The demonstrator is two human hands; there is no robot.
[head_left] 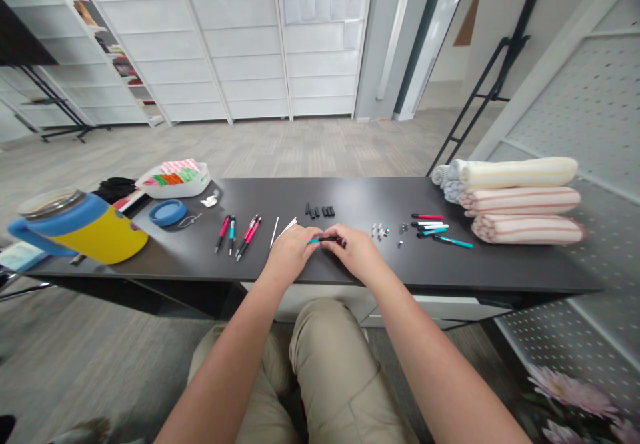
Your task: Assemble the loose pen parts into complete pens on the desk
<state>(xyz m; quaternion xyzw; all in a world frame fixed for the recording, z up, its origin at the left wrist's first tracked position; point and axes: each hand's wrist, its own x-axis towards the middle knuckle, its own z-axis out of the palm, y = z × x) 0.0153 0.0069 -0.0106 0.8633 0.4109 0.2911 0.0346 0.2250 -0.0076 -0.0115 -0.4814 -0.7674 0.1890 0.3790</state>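
Note:
Between both hands, over the front of the dark table, is a pen (325,239) with a blue barrel and a black end. My left hand (295,247) pinches its blue part, and my right hand (353,247) grips the black end. Thin white refills (286,228) lie just beyond my left hand. Short black grip pieces (320,211) sit beyond the pen. Small clear and metallic parts (387,232) are scattered right of my right hand. Several pink, white and blue pen barrels (440,226) lie farther right. Whole pink and blue pens (237,236) rest to the left.
A yellow and blue mug (100,227), a blue lid (167,213) and a white basket (175,187) with colourful packets stand at the table's left. Rolled towels (520,201) are stacked at the right end. White earbuds (210,200) lie near the basket.

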